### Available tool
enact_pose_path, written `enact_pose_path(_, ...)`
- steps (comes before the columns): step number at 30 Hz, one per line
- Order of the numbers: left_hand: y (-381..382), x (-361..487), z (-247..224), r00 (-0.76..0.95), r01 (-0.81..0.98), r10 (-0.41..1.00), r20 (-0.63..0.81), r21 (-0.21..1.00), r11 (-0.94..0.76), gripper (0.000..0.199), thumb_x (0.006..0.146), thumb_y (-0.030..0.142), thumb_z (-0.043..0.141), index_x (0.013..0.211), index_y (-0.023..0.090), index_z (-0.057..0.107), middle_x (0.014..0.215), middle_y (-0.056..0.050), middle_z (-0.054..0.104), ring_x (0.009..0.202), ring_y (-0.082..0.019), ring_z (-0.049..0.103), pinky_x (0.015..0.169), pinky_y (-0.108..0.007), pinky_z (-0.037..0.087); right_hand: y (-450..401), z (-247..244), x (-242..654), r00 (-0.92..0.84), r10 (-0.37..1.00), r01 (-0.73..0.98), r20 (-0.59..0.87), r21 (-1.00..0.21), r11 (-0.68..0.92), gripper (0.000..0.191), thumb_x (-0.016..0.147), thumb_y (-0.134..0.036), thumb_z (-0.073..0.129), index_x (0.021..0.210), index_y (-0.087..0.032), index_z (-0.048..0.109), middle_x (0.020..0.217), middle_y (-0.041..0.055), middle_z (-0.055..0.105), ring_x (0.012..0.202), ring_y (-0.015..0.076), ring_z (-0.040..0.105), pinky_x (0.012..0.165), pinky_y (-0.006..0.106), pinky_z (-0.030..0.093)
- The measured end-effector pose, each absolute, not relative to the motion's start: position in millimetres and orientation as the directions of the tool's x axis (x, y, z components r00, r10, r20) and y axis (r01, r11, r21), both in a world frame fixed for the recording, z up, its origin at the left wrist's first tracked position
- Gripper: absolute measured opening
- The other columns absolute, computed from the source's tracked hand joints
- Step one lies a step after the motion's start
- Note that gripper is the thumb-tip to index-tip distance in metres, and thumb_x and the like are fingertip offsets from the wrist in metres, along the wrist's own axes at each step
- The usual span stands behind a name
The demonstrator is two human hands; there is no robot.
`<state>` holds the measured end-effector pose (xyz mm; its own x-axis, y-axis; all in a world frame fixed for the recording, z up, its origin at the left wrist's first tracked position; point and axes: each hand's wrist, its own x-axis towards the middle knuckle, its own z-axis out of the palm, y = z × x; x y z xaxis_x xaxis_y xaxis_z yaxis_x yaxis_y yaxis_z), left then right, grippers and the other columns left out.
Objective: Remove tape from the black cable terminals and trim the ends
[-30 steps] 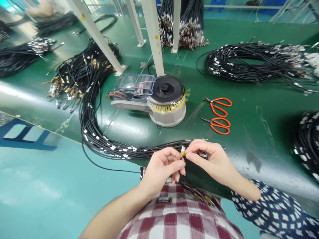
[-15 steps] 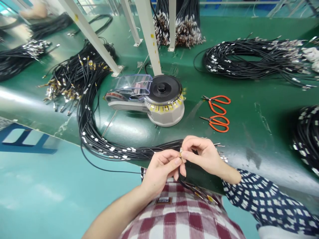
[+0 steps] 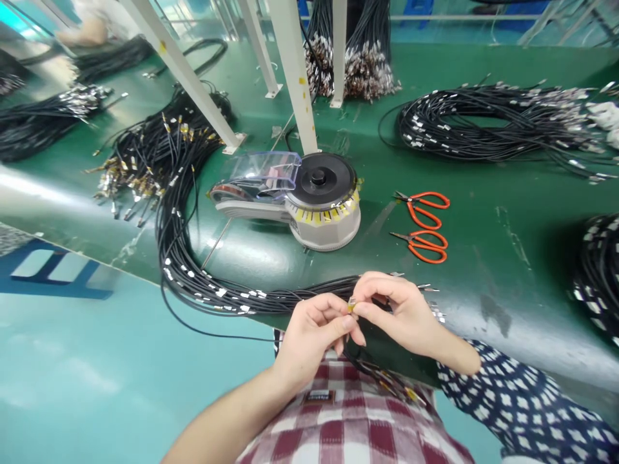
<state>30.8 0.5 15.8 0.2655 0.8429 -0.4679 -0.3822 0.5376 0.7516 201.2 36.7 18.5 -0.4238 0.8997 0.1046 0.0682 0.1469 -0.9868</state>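
My left hand (image 3: 316, 328) pinches a black cable close to its end, at the table's front edge. A small metal connector with yellow tape (image 3: 352, 304) pokes up between the fingertips of both hands. My right hand (image 3: 399, 312) has its thumb and forefinger closed on that taped connector. Behind the hands, a long bundle of black cables (image 3: 232, 298) with white labels runs along the edge and curves up to the left. More cable ends with yellow tape (image 3: 411, 393) hang below my hands, against the checked apron.
A round tape dispenser (image 3: 324, 225) with yellow strips around its rim stands mid-table. Two orange-handled scissors (image 3: 428, 248) lie to its right. Coiled cables (image 3: 483, 122) rest at the back right. White metal posts (image 3: 294, 77) rise behind the dispenser. Another person's arm (image 3: 89, 32) shows at top left.
The view has shifted slightly, so the table appears a little lower and further right. The yellow tape on the connector shows more plainly between my fingertips. Both hands keep their pinch.
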Motion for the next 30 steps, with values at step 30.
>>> enact_pose_path(30,-13.7,65.7,-14.7,0.710,0.268,0.671,-0.214,0.963,0.025,0.021,0.078,0.036,0.078,0.075,0.016,0.074,0.075,-0.004,0.066,0.068,-0.016,0.059,0.066,-0.024,0.046,83.2,7.9,283.8,-0.464,0.884,0.716,-0.051,-0.609,0.341,0.014,0.092,-0.028,0.060,0.094,-0.021,0.073,0.095,0.0062,0.070,0.087,0.0211,0.064,0.081,0.036,0.050)
